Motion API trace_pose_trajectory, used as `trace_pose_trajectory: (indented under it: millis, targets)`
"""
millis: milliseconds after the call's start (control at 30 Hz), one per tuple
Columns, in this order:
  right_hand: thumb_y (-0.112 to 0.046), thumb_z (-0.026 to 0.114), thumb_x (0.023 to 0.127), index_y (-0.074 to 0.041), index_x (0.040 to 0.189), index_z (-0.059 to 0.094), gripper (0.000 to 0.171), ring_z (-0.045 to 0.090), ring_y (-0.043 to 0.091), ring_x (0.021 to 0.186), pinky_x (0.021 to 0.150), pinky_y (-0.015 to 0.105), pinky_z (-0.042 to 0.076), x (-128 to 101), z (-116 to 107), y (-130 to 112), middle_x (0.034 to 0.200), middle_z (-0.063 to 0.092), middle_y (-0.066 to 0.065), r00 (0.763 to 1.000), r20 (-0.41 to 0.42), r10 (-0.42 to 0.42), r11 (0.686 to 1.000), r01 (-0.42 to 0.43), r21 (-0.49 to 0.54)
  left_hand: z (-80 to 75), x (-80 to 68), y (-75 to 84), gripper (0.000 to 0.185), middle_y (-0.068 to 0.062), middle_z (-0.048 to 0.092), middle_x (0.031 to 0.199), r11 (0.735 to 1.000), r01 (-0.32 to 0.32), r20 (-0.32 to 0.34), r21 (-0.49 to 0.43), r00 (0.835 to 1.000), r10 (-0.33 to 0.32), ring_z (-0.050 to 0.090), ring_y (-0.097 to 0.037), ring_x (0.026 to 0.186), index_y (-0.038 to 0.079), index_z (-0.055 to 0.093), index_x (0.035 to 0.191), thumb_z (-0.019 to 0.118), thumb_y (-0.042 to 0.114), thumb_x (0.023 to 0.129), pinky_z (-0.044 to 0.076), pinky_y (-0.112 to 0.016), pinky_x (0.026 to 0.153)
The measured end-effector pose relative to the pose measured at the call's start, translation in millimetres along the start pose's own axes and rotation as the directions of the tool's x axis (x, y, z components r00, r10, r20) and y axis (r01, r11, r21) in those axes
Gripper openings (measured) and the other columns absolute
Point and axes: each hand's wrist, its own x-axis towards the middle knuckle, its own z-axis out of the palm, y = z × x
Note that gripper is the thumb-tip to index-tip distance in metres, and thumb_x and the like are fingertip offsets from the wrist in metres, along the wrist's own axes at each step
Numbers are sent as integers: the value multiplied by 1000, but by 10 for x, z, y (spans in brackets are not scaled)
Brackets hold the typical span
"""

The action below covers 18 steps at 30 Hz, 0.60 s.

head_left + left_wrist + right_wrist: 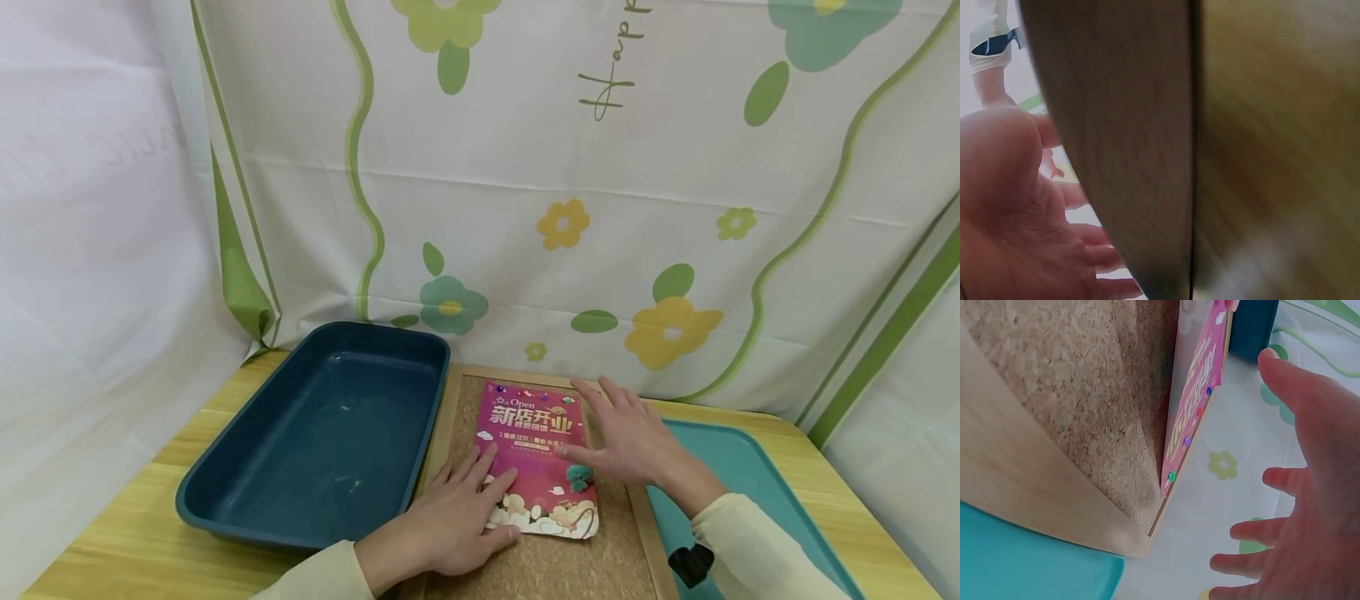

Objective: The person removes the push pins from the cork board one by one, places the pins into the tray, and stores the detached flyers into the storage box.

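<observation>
"Where's your pink poster (536,483)?"
"On the corkboard (555,571) (blue tray (300,433) just beside it). Your left hand (459,518) lies spread over the poster's lower left; your right hand (628,435), also spread, is at its right edge."

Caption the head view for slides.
Left hand and right hand over a pink shop-opening flyer on a framed corkboard, between a blue tray and a teal tray.

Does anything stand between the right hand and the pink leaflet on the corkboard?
Nothing visible does: the right hand is over the right side of the leaflet with no object between them. The left hand covers part of its lower left edge; the blue tub and teal tray flank the corkboard.
</observation>
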Motion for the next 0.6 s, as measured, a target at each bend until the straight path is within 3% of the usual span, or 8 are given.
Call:
trace_pose_trajectory:
  millis: [200, 400, 600]
  targets:
    - [-75, 72, 86, -21, 167, 35, 104, 39, 56, 151, 114, 81, 33, 23, 6, -13, 168, 35, 28, 1000, -5, -5, 1000, 5, 5, 1, 11, -6, 73, -3, 16, 180, 999, -6, 68, 35, 998, 4, 14, -36, 167, 39, 34, 166, 56, 65, 101, 27, -67, 127]
    - [-77, 69, 88, -21, 167, 36, 102, 40, 55, 150, 113, 79, 37, 83, 6, -78, 167, 37, 28, 1000, -20, -7, 1000, 7, 13, 4, 19, -6, 73, -3, 15, 181, 999, -9, 85, 44, 996, 5, 11, -36, 168, 40, 33, 166, 54, 66, 102, 26, -67, 128]
    - [-62, 70, 96, -18, 167, 34, 91, 41, 53, 151, 113, 76, 41, 206, 29, -146, 168, 37, 27, 1000, -24, -2, 992, 5, 130, 8, 21, -3, 73, -3, 16, 180, 998, -17, 85, 55, 996, 12, 13, -36, 167, 39, 34, 166, 55, 65, 101, 27, -67, 128]
